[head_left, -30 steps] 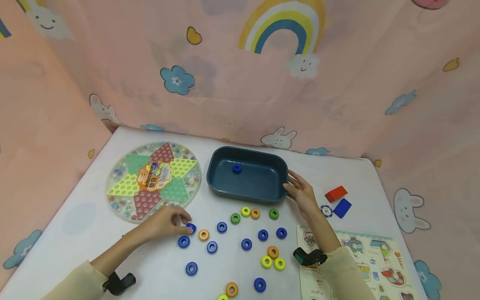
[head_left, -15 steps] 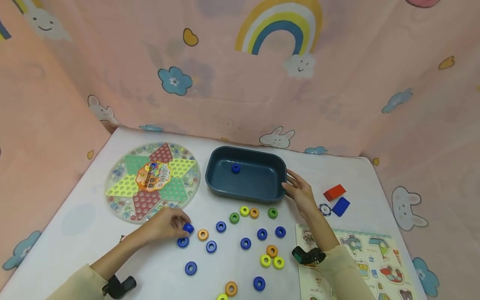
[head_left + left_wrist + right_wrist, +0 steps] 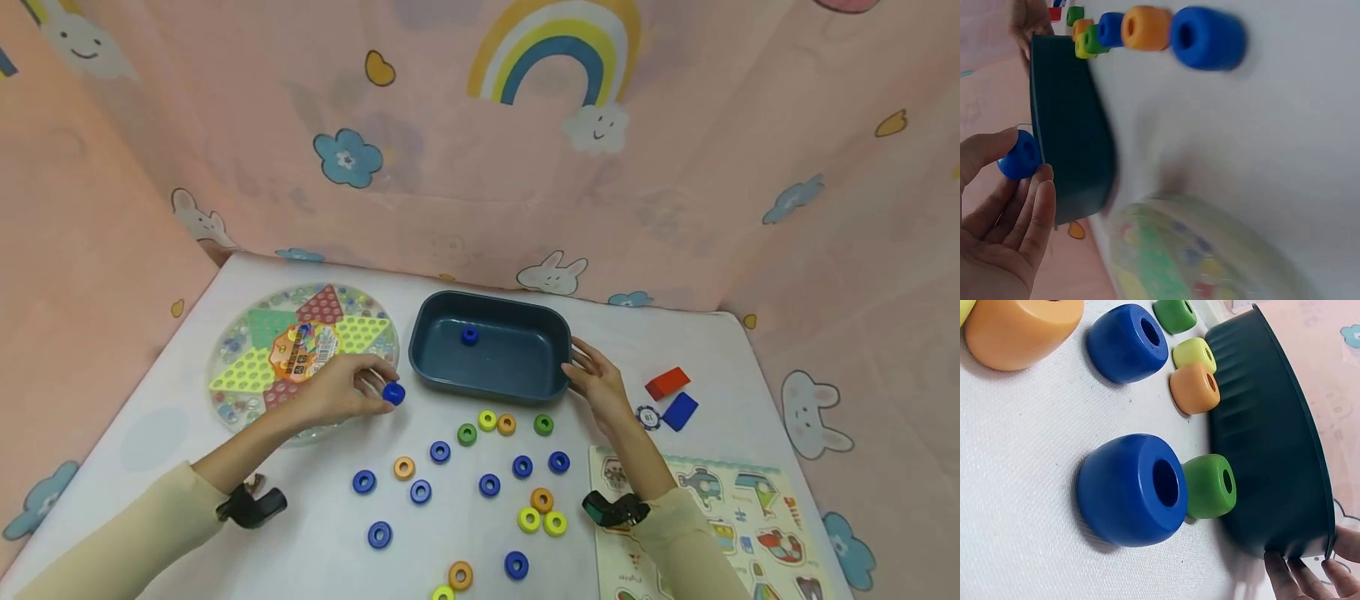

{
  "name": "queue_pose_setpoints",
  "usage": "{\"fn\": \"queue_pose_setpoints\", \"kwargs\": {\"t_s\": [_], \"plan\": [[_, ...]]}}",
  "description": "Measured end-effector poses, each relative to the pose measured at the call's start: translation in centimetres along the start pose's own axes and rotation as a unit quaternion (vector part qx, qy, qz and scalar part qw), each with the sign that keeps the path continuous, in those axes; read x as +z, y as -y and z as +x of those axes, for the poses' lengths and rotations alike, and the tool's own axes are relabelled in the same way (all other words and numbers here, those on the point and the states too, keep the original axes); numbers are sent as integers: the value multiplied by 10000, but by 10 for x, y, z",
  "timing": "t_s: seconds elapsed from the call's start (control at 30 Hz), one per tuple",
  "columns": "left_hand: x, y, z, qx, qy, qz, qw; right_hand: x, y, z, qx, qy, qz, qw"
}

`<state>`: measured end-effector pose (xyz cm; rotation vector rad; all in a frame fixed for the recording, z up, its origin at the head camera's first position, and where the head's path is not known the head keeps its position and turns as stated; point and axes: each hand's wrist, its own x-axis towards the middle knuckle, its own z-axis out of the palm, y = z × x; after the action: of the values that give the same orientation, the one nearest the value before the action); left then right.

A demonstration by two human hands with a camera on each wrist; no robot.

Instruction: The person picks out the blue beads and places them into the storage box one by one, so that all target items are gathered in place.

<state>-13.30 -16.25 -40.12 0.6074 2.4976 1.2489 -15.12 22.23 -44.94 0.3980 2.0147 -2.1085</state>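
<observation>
A blue ring-shaped bead (image 3: pixel 393 393) is pinched between the thumb and fingertips of my left hand (image 3: pixel 341 390), raised over the table between the round marble board and the tray. In the left wrist view the bead (image 3: pixel 1020 156) shows its hole, with the tray's wall (image 3: pixel 1072 125) behind it. My right hand (image 3: pixel 600 385) holds the right end of the dark teal tray (image 3: pixel 491 389), thumb at the rim and fingers against the outer wall in the right wrist view. Inside the tray lies one blue bead (image 3: pixel 469 335).
Several blue, orange, yellow and green beads (image 3: pixel 490 485) are scattered in front of the tray. A star-patterned marble board (image 3: pixel 240 371) lies left. To the right are a red block (image 3: pixel 667 383), a blue block (image 3: pixel 680 412), a round chip (image 3: pixel 648 417) and a picture puzzle board (image 3: pixel 705 521).
My left hand has lifted the blue bead off the table and carried it up and forward, towards the tray's left end. The right hand keeps its hold on the tray.
</observation>
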Motion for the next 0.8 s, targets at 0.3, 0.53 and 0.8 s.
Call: {"fn": "queue_pose_setpoints", "kwargs": {"t_s": [0.3,0.53,0.8], "plan": [[-4,-14,73,744,330,46,9967,-1,0,1,61,-53,-16,10000],[4,-29,129,890,608,670,9919,-2,0,2,50,-65,-26,10000],[26,-39,179,1076,1278,1072,9801,-1,-1,0,-168,72,113,9998]]}}
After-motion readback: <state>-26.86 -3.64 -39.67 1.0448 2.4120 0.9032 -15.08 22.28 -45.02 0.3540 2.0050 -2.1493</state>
